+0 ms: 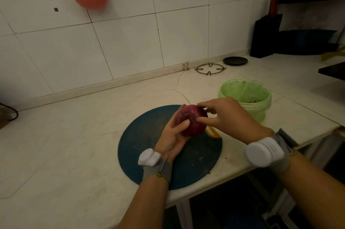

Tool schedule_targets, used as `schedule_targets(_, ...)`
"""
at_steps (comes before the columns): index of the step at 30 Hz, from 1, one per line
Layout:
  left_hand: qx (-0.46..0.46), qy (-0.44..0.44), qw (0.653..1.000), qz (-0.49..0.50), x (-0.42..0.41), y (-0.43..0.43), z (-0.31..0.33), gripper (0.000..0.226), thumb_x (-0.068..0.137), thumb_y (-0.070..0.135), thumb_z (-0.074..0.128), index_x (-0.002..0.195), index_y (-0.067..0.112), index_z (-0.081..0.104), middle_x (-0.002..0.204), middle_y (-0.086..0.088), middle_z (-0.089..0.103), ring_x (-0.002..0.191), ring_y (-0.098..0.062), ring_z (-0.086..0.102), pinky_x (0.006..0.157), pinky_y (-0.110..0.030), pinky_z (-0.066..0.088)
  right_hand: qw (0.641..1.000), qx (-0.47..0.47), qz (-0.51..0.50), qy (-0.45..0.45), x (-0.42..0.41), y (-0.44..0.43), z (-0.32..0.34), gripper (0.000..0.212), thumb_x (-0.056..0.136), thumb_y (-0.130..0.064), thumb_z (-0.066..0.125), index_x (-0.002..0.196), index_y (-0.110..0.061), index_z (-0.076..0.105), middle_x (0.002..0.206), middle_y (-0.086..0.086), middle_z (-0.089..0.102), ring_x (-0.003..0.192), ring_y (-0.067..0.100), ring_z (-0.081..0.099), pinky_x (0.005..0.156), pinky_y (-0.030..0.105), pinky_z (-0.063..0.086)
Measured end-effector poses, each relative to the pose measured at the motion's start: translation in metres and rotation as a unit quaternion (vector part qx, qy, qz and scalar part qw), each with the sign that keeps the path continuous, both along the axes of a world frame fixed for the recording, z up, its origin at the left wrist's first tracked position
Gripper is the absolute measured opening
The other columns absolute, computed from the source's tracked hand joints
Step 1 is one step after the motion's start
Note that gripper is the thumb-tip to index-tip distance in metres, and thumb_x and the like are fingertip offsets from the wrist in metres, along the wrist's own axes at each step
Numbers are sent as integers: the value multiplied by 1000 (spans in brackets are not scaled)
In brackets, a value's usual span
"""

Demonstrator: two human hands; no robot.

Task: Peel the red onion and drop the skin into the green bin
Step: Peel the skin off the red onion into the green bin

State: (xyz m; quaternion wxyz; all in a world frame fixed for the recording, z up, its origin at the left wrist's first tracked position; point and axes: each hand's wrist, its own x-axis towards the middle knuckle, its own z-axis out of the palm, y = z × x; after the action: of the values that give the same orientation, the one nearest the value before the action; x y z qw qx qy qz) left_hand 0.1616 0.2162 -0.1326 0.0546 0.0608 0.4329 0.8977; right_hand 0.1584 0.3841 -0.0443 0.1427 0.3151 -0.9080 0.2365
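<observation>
Nearest: two forearms w/ grey wrist straps, each carrying a white puck. The left hand (172, 135) cups the red onion (192, 120) from below, thumb pressed on its front face, so it sits off the surface. The right hand (229, 114) closes on the onion's far-right side, forefinger at the top edge, thumb lower; whether a flap of skin is caught can't be told.

Likely handling: light, firm, round, prone to roll. The outer skin is prob. papery & brittle and tears in strips, w/ slick flesh beneath. Best hold: cradle the body, nip the skin at an end where it lifts.

Under the grip: one round dark-blue board (149, 135). Just behind the onion: one yellow handle (212, 132), tool unclear. Beyond the right hand, near: one green bin (261, 109), lined, scraps inside.

Count: 1 onion, 1 bin, 2 hands.
</observation>
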Motion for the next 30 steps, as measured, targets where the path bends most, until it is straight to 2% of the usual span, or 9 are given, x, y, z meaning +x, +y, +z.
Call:
schedule_targets(6, -3, 3, 1000, -2, -1, -1, -1, 90, 57, 13, 87, 137, 15, 47, 140, -21, 45, 124, -36, 49, 89, -47, 51, 999, -45, 4, -7, 3, -2, -10, 32, 77, -20, 68, 106, -6, 68, 90, 12, 72, 80, 23, 66, 75, 38, 52)
schedule_targets(13, -12, -6, 1000, -1, 0, 1, 0, 92, 48, 18, 92, 132, 18, 53, 134, -16, 52, 119, -33, 54, 84, -44, 53, 999, -28, 14, 23, -7, 2, -18, 29, 74, -9, 62, 102, -8, 69, 83, 12, 71, 73, 26, 65, 70, 42, 53)
schedule_targets(15, -11, -7, 1000, -3, -1, 1, 1, 93, 47, 19, 92, 131, 19, 53, 134, -15, 52, 120, -33, 53, 83, -44, 53, 999, -45, 18, 20, -6, 5, -17, 30, 76, -8, 63, 105, -10, 69, 85, 10, 72, 76, 23, 66, 72, 39, 54)
schedule_targets(19, 5, -6, 1000, -1, 0, 2, 2, 90, 45, 21, 93, 127, 21, 56, 133, -13, 53, 121, -34, 52, 86, -47, 53, 990, -124, 38, -56, -4, 8, -18, 47, 76, -14, 71, 121, -16, 62, 106, 2, 70, 92, 10, 66, 83, 22, 53)
schedule_targets(22, 10, -7, 1000, -10, 0, 2, 1, 90, 46, 21, 93, 128, 21, 56, 135, -14, 50, 124, -36, 50, 88, -47, 53, 989, -122, 41, -72, -1, 8, -19, 54, 75, -18, 74, 126, -17, 57, 110, 2, 69, 96, 9, 65, 85, 25, 54)
schedule_targets(25, 15, -8, 1000, -17, 1, 2, 2, 88, 46, 20, 93, 126, 22, 57, 136, -15, 49, 124, -36, 49, 88, -47, 53, 990, -116, 42, -68, 0, 9, -16, 53, 75, -20, 74, 125, -15, 58, 108, 3, 69, 94, 11, 65, 85, 26, 53)
schedule_targets(30, 9, -12, 1000, -24, 1, 1, 3, 94, 46, 19, 93, 131, 22, 53, 138, -16, 46, 123, -36, 49, 86, -46, 53, 993, -101, 31, -49, -1, 6, -14, 47, 75, -20, 73, 120, -12, 61, 106, 3, 69, 88, 8, 64, 81, 19, 51)
